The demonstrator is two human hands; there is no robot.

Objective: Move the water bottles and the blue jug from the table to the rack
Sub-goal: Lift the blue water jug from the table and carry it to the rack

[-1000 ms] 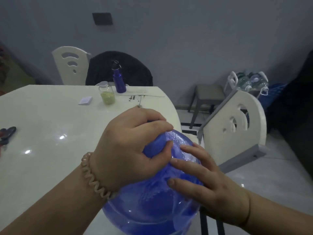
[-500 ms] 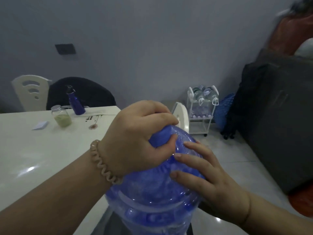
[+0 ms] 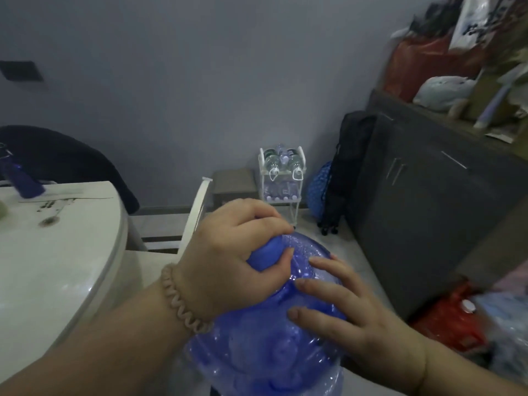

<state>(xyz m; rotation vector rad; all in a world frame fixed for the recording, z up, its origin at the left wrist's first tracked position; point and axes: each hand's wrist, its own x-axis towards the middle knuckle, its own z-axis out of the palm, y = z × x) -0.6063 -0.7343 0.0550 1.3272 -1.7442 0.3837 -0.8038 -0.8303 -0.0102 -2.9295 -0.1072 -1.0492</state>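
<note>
A big translucent blue jug (image 3: 257, 347) is held in front of me, off the white table (image 3: 48, 270), over the floor. My left hand (image 3: 228, 258) grips its blue capped neck from above. Fingers of my right hand (image 3: 343, 315) lie spread and nearly straight against the jug's right shoulder. The white rack (image 3: 281, 178) stands by the far wall, with two clear water bottles (image 3: 283, 161) lying on its top shelf and more bottles on the shelf below.
A white chair (image 3: 197, 212) stands between the table and the rack. A dark cabinet (image 3: 428, 201) lines the right side, with a black bag (image 3: 348, 155) and a blue bag (image 3: 320, 190) beside it. Red packages (image 3: 448, 321) lie at the lower right. A blue flask (image 3: 23, 181) stands on the table.
The view has swung right, from the table towards the rack. The jug has come off the table and moves with both hands, whose hold is unchanged. The rack appears nearer the middle.
</note>
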